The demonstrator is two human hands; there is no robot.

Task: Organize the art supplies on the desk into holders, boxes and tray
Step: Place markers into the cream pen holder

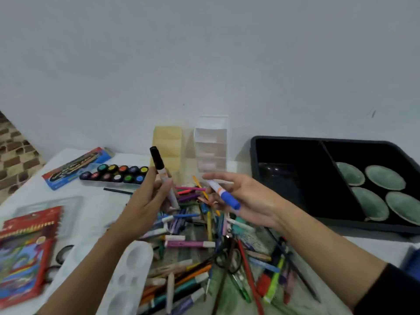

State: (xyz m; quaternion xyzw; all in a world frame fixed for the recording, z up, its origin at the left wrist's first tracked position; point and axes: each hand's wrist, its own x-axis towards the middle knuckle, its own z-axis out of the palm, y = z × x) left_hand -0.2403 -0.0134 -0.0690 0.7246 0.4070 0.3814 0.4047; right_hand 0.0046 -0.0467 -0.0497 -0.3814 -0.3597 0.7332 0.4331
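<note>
The left hand (145,201) has its grip curled round a black-capped marker (162,176) and holds it upright, cap on top. That looks like a way to check it or aim it at a slot. The right hand (250,201) pinches a blue-capped marker (223,194) between thumb and fingers, cap towards the person, with the other fingers loosely spread. Both markers hang above the pile of pens and markers (193,235) in the middle of the table (102,208), so they were probably lifted from it as a pair.

The yellow holder (167,146) and white holder (211,144) stand at the table's far edge against the wall, openings tilted towards the person — the likely targets, I judge. The black tray (295,178) fills the far right corner and has green dishes (384,178) in its right compartment.

The tray's left compartment is too dark to read, and its right side is cut off. Whether the holders already contain anything is unclear — blur hides it. The print on the red pencil box (25,246) at the left edge is smeared.
</note>
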